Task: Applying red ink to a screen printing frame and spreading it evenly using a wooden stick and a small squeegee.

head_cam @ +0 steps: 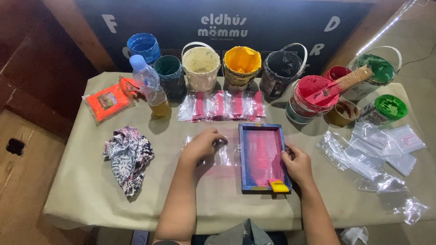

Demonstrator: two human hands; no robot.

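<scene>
A small blue-framed printing screen point(262, 129) with a pink-stained mesh lies flat on the paper-covered table point(86, 190). My right hand point(296, 164) grips its right edge. A yellow squeegee point(278, 185) rests on the frame's near right corner. My left hand point(202, 145) presses down on a clear plastic bag point(223, 155) lying just left of the screen. A row of clear bags printed with pink stripes point(222, 105) lies beyond the screen.
Several open paint buckets stand along the far edge: blue point(143, 46), cream point(200, 66), yellow point(241, 66), black point(281, 68), red point(312, 97) with a paddle, green point(379, 70). A bottle point(150, 85), orange packets point(109, 100), a patterned rag point(128, 158), loose clear bags point(372, 156).
</scene>
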